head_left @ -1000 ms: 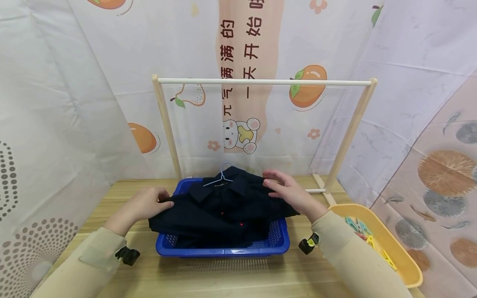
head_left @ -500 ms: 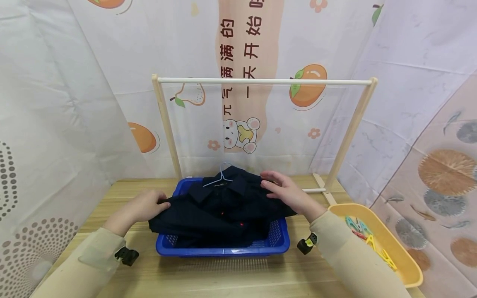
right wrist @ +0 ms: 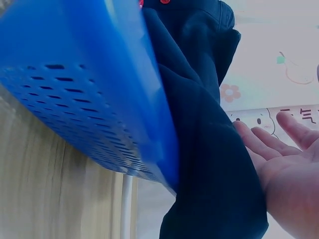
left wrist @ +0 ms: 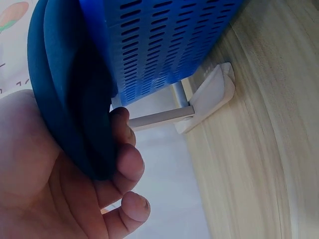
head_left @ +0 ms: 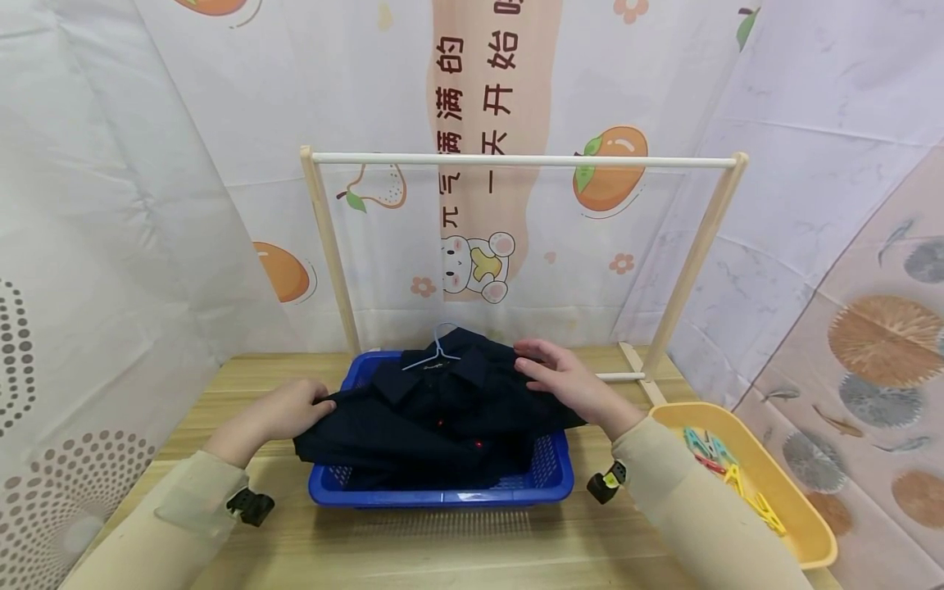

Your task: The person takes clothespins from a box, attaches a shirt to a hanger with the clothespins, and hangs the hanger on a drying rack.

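A dark navy shirt (head_left: 442, 434) with red buttons lies spread over a blue plastic basket (head_left: 442, 498), its collar toward the back. A thin pale-blue hanger (head_left: 440, 354) sits at the neck, its lower part hidden inside. My left hand (head_left: 295, 408) grips the sleeve at the basket's left; in the left wrist view, curled fingers (left wrist: 130, 162) wrap under the folded cloth (left wrist: 60, 74). At the other side my right hand (head_left: 564, 378) rests against the shirt's shoulder, fingers spread and fairly straight. The right wrist view shows the sleeve (right wrist: 214, 149) draped over the basket rim beside that palm.
Behind the basket stands a wooden rack with a white crossbar (head_left: 516, 161). A yellow tray (head_left: 807, 524) at the right holds several colored clothespins (head_left: 708, 447). All stand on a wood-grain table (head_left: 457, 549), with printed curtains (head_left: 383, 270) around it.
My right hand has shifted slightly left along the shirt's shoulder. My left hand has moved a little left and down. The shirt, hanger and basket stay nearly still.
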Demonstrator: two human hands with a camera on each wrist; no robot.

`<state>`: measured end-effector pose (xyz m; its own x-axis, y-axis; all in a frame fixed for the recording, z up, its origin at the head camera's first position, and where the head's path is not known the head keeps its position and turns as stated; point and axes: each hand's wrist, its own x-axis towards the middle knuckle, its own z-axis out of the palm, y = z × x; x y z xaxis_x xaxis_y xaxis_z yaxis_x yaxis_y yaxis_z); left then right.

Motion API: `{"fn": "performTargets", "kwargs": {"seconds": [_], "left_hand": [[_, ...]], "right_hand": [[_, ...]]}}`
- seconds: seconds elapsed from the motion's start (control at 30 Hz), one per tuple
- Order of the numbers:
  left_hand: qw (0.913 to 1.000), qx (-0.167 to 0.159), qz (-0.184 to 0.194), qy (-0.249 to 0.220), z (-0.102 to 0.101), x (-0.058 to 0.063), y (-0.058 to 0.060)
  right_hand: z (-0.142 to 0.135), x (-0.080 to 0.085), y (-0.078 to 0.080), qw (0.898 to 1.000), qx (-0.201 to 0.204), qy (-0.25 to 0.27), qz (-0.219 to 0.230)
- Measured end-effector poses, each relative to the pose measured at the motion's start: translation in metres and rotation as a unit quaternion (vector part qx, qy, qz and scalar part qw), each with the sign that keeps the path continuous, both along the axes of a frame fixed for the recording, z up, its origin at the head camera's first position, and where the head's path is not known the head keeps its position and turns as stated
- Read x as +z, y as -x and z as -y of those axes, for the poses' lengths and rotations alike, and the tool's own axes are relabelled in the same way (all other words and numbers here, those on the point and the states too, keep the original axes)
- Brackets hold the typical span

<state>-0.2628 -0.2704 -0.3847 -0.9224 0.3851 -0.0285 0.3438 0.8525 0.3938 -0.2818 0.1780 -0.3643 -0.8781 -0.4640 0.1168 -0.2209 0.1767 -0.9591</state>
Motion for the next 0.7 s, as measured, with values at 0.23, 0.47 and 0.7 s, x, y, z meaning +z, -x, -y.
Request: {"fn": "performTargets", "kwargs": {"seconds": [0.23,0.47,0.7], "left_hand": [[0.9997,-0.005,0.020,-0.016,0.0005,-0.0007,-0.0006],[0.9997,-0.005,0.021,-0.013,0.0029,-0.0020,0.0004],[0.9998,-0.007,0.016,-0.014,0.0045,-0.0031,0.0010]], "right_hand": [[0.0003,-0.0037,0.0013,1.000,0.003,-0.009,-0.004],[0.0002,-0.0039,0.0012,1.000,0.009,-0.015,-0.010],[0.0004,-0.0021,-0.0002,0.998,-0.011,-0.064,-0.028]]}}
